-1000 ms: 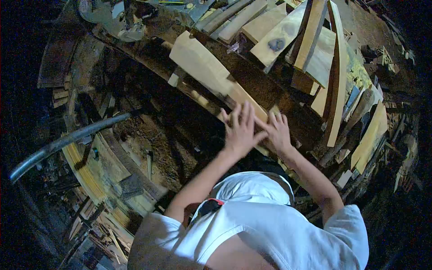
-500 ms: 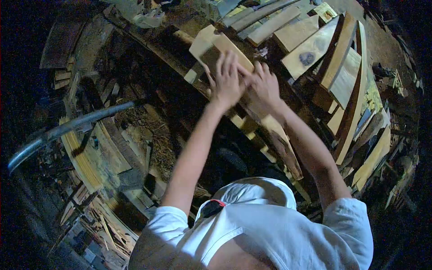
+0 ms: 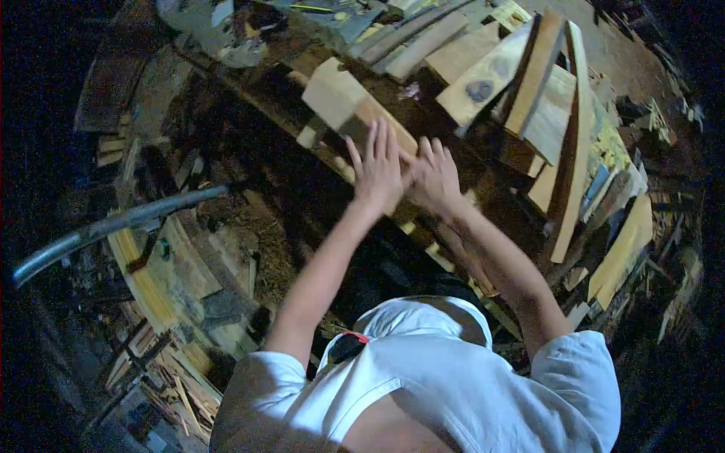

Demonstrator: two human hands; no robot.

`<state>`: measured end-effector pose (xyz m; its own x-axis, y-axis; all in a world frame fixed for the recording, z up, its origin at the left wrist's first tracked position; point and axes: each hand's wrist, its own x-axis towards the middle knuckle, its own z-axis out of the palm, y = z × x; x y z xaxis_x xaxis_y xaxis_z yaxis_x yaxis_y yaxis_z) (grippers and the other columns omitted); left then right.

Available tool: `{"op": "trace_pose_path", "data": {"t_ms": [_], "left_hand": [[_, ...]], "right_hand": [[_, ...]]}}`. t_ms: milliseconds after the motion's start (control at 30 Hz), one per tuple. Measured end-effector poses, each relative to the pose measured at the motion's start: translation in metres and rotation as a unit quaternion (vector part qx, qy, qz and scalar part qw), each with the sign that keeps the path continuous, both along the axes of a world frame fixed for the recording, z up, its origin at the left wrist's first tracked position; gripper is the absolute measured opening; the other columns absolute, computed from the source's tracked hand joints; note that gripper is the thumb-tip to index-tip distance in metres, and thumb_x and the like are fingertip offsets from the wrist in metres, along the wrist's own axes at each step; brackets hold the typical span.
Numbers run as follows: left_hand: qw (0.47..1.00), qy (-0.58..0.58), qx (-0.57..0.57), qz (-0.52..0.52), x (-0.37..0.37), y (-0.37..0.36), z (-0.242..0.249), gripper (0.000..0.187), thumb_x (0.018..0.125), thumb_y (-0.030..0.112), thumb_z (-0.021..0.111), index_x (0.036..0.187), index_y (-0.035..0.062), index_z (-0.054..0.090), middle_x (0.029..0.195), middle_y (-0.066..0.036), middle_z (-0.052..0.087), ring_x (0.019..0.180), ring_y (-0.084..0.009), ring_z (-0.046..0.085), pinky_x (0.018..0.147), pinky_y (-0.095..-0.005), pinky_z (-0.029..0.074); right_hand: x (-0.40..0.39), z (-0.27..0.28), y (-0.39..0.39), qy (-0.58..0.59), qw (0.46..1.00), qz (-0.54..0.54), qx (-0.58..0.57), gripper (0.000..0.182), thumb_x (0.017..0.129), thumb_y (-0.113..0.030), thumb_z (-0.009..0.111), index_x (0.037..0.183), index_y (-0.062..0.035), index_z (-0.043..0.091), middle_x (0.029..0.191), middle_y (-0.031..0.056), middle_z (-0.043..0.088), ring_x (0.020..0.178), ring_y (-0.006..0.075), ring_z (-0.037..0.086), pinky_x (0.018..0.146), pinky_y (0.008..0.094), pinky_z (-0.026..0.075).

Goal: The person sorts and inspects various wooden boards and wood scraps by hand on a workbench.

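Observation:
A pale wooden board (image 3: 332, 92) lies slantwise across the dark workbench, its far end pointing up and to the left. My left hand (image 3: 377, 177) rests flat on the board, its fingers stretched forward and the thumb side out to the right. Close beside it, my right hand (image 3: 436, 180) has its fingers bent over the board's right edge. The two hands meet near the thumbs. Their palms hide the near part of the board. A darker strip of wood (image 3: 464, 253) runs beneath my right forearm.
Several planks lie to the right, among them a knotted board (image 3: 483, 83) and a long brown strip (image 3: 575, 143). A curved metal pipe (image 3: 121, 223) crosses the left side. Wood scraps (image 3: 177, 392) are heaped at lower left.
Both hands have come back toward my body, and more of the board's far part shows ahead of my fingers. The whole view has shifted a little.

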<state>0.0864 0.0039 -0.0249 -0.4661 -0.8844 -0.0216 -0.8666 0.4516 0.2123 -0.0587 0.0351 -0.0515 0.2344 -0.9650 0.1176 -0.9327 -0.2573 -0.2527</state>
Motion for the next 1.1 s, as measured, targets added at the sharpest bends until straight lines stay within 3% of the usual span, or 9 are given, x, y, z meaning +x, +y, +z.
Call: {"op": "trace_pose_path", "data": {"t_ms": [100, 167, 233, 333, 567, 633, 767, 967, 1100], "left_hand": [[0.994, -0.03, 0.074, -0.069, -0.028, 0.083, 0.018, 0.097, 0.084, 0.068, 0.041, 0.145, -0.0054, 0.022, 0.155, -0.02, 0.017, 0.146, -0.0309, 0.009, 0.109, -0.0679, 0.002], [0.986, -0.008, 0.132, -0.097, -0.037, 0.12, 0.03, 0.099, 0.082, 0.069, 0.044, 0.146, -0.0028, 0.022, 0.156, -0.018, 0.014, 0.146, -0.029, 0.008, 0.108, -0.0688, 0.003], [0.982, 0.011, 0.159, -0.102, -0.04, 0.135, 0.031, 0.098, 0.082, 0.068, 0.045, 0.147, -0.0023, 0.022, 0.156, -0.017, 0.014, 0.146, -0.028, 0.009, 0.108, -0.0692, 0.003], [0.986, 0.023, 0.127, -0.105, -0.033, 0.121, 0.024, 0.098, 0.082, 0.068, 0.045, 0.146, -0.0024, 0.022, 0.156, -0.015, 0.014, 0.146, -0.0268, 0.01, 0.109, -0.0685, 0.004], [0.996, -0.089, -0.011, 0.022, 0.024, -0.018, -0.009, 0.09, 0.088, 0.062, 0.043, 0.147, -0.0011, 0.019, 0.156, -0.018, 0.014, 0.146, -0.031, 0.009, 0.109, -0.0671, -0.003], [0.995, 0.031, -0.049, 0.087, 0.043, -0.069, -0.022, 0.092, 0.087, 0.066, 0.041, 0.148, 0.0003, 0.019, 0.156, -0.02, 0.012, 0.146, -0.0324, 0.007, 0.109, -0.0665, -0.004], [0.983, 0.092, -0.015, 0.156, 0.063, -0.15, -0.032, 0.091, 0.088, 0.07, 0.036, 0.148, 0.0023, 0.019, 0.157, -0.019, 0.009, 0.146, -0.0325, 0.004, 0.109, -0.0662, -0.004], [0.993, 0.006, -0.005, 0.12, 0.048, -0.117, -0.026, 0.082, 0.09, 0.049, 0.052, 0.148, 0.0025, 0.018, 0.157, -0.02, 0.008, 0.145, -0.0352, 0.007, 0.107, -0.0707, 0.001], [0.998, -0.033, -0.034, 0.03, 0.014, -0.012, -0.011, 0.087, 0.085, 0.05, 0.056, 0.145, -0.0029, 0.023, 0.154, -0.026, 0.01, 0.145, -0.0365, 0.006, 0.108, -0.0684, -0.005]], "right_hand": [[-0.038, 0.008, 0.094, 0.033, 0.992, 0.008, 0.123, 0.066, 0.076, -0.031, 0.063, 0.139, -0.0375, 0.043, 0.118, 0.017, 0.051, 0.106, 0.034, 0.047, 0.092, 0.0448, 0.039], [-0.051, 0.016, 0.134, 0.04, 0.998, 0.014, 0.053, 0.062, 0.078, -0.037, 0.06, 0.138, -0.0375, 0.044, 0.117, 0.0158, 0.051, 0.105, 0.0329, 0.047, 0.09, 0.0453, 0.038], [-0.054, 0.06, 0.134, 0.053, 0.939, 0.0, 0.34, 0.063, 0.078, -0.047, 0.057, 0.139, -0.0387, 0.044, 0.117, 0.0153, 0.05, 0.106, 0.0322, 0.047, 0.089, 0.0448, 0.037], [-0.056, 0.02, 0.14, 0.059, 0.985, 0.014, 0.161, 0.067, 0.074, -0.05, 0.061, 0.138, -0.039, 0.044, 0.117, 0.0144, 0.051, 0.106, 0.0314, 0.047, 0.088, 0.0432, 0.037], [0.026, 0.021, -0.035, 0.005, 0.996, 0.013, 0.09, 0.051, 0.084, -0.029, 0.054, 0.134, -0.0386, 0.049, 0.114, 0.0134, 0.052, 0.103, 0.0289, 0.048, 0.087, 0.0428, 0.039], [0.044, -0.016, -0.092, 0.026, 0.996, 0.036, -0.081, 0.04, 0.084, -0.026, 0.053, 0.124, -0.0276, 0.057, 0.107, 0.0097, 0.053, 0.099, 0.0261, 0.049, 0.082, 0.0413, 0.04], [0.077, -0.04, -0.18, 0.012, 0.999, -0.003, -0.033, 0.022, 0.087, -0.026, 0.051, 0.1, -0.013, 0.064, 0.103, 0.0057, 0.055, 0.098, 0.0234, 0.051, 0.079, 0.0409, 0.04], [0.063, -0.037, -0.146, 0.057, 0.998, -0.011, -0.001, 0.025, 0.085, -0.027, 0.053, 0.1, -0.0107, 0.065, 0.109, 0.0078, 0.055, 0.1, 0.0249, 0.051, 0.082, 0.0416, 0.041], [0.019, 0.022, -0.023, 0.03, 0.998, -0.007, 0.053, 0.052, 0.081, -0.026, 0.057, 0.133, -0.0312, 0.051, 0.117, 0.0144, 0.053, 0.107, 0.0314, 0.048, 0.09, 0.0433, 0.039]]}}
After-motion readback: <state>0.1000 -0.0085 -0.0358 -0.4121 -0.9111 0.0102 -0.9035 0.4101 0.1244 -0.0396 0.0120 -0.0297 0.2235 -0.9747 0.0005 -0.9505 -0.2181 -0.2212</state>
